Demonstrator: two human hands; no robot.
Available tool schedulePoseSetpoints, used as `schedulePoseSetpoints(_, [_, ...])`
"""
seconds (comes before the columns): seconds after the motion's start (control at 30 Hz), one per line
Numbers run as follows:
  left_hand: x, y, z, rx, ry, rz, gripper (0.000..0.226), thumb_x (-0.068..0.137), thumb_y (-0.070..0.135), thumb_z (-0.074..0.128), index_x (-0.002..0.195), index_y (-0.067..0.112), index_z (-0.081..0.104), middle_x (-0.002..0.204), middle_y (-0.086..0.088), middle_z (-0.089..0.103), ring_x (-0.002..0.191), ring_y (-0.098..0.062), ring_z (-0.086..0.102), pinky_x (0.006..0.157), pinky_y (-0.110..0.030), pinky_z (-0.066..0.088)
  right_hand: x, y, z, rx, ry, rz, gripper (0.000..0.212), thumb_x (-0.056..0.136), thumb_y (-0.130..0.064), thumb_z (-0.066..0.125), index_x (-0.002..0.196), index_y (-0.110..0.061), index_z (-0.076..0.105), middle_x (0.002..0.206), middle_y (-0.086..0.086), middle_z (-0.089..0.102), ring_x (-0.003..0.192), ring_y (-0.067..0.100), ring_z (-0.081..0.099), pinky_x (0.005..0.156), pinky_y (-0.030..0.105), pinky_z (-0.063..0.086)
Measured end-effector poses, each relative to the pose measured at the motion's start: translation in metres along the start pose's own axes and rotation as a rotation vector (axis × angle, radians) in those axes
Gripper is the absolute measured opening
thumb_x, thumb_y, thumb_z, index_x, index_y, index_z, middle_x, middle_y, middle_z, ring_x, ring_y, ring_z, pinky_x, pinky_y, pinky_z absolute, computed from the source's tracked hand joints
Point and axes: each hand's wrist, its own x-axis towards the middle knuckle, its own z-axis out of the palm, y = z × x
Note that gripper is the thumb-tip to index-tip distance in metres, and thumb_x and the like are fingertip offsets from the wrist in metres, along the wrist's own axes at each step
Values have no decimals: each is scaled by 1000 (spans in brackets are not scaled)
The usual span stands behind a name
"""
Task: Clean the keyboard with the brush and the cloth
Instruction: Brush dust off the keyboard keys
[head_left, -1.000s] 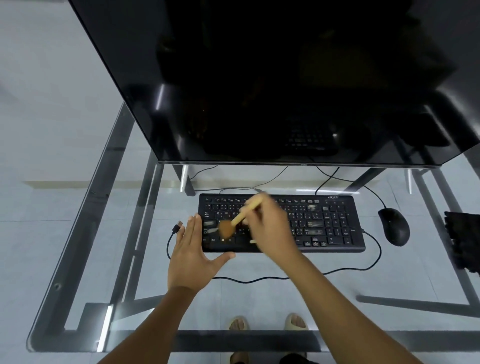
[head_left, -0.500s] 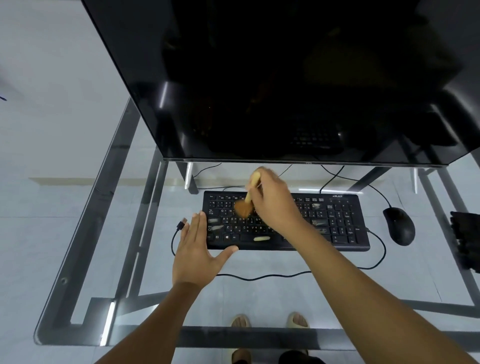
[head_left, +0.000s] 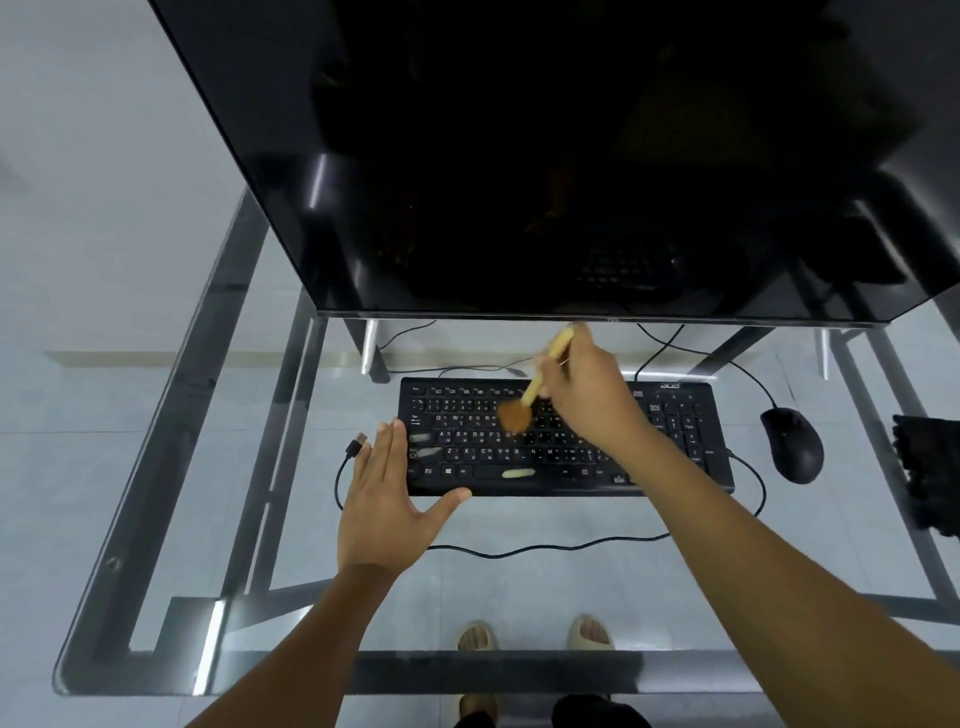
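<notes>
Fingers (head_left: 558, 382) of the right hand (head_left: 587, 395) pinching the brush (head_left: 524, 405) over the keyboard (head_left: 566, 436).
Left hand (head_left: 387, 499), fingers straight, steadies the keyboard's left end on the tabletop (head_left: 156, 467); pale smudges remain on several keys, so brushing seems unfinished; dark cloth (head_left: 930, 467) apparently awaits at right.

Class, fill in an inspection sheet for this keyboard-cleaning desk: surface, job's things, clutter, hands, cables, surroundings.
Surface: glass desk on a metal frame.
Job's things: black keyboard with pale smudges; brush bristles on the middle keys; dark cloth at the right edge.
Clutter: mouse right of the keyboard.
Hands: left hand flat at the keyboard's left end; right hand grips the brush.
Cables: unplugged USB plug; mouse lead.
Surroundings: dark monitor, tiled floor.
</notes>
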Motion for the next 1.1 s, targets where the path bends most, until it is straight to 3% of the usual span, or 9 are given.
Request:
schedulePoseSetpoints(0.1, [-1,1,-1,-4,-4,-10,112,70,84,46,155,23,4,162,4,11,149,-24,5,115,-45,22,-2,8,-13,52,181,-10,9,100,-17,47,101,-8,46,72,-5,60,52,-4,56,45,14,39])
schedulePoseSetpoints(0.23, [2,1,0,8,-8,-8,112,70,82,48,155,23,5,162,2,11,149,-26,5,114,-48,23,-10,7,-13,13,-98,1,8,99,-18,48,97,-10,48,82,1,69,70,7,67,60,29,56])
schedulePoseSetpoints(0.37, [1,0,3,-18,-5,25,110,72,77,51,155,19,7,162,-1,14,149,-26,6,115,-52,25,-12,12,-23,59,162,-51,7,99,-17,49,99,-11,48,85,-1,68,73,6,66,58,17,48])
schedulePoseSetpoints(0.5, [2,4,2,25,74,161,104,80,75,47,152,10,9,160,-10,15,148,-24,7,117,-54,17,-21,16,-32,33,-99,-16,8,98,-15,51,97,-8,54,73,-8,67,71,-1,67,51,10,43])
schedulePoseSetpoints(0.6, [3,27,0,107,89,308,105,81,76,41,153,5,9,161,-10,11,149,-21,2,120,-48,6,-22,24,-41,63,181,-20,5,97,-11,50,98,-10,55,72,-10,64,59,-11,58,52,6,40])
schedulePoseSetpoints(0.73, [10,57,13,85,-41,422,109,80,77,43,154,13,-4,162,0,-3,148,-12,-9,121,-40,3,-29,31,-39,146,-82,84,4,96,-13,53,96,-12,57,80,3,70,75,8,70,65,19,55])
schedulePoseSetpoints(0.87, [14,78,31,126,-110,435,113,77,79,44,153,13,-8,161,2,-9,147,-11,-15,121,-38,-2,-32,37,-44,45,207,-18,4,96,-11,53,94,-13,57,87,-1,67,75,3,63,62,9,43])
schedulePoseSetpoints(1.0, [12,81,41,156,-46,405,110,79,81,41,154,8,6,162,-2,5,149,-13,-5,121,-35,-4,-39,39,-46,83,7,13,7,95,-10,54,96,-16,58,84,-2,70,78,5,69,63,16,53])
schedulePoseSetpoints(1.1, [11,77,45,147,-21,410,102,85,76,39,154,7,8,161,-5,11,149,-13,-1,121,-34,2,-38,43,-55,30,184,15,8,94,-9,55,93,-16,58,83,-4,67,73,5,64,60,17,46])
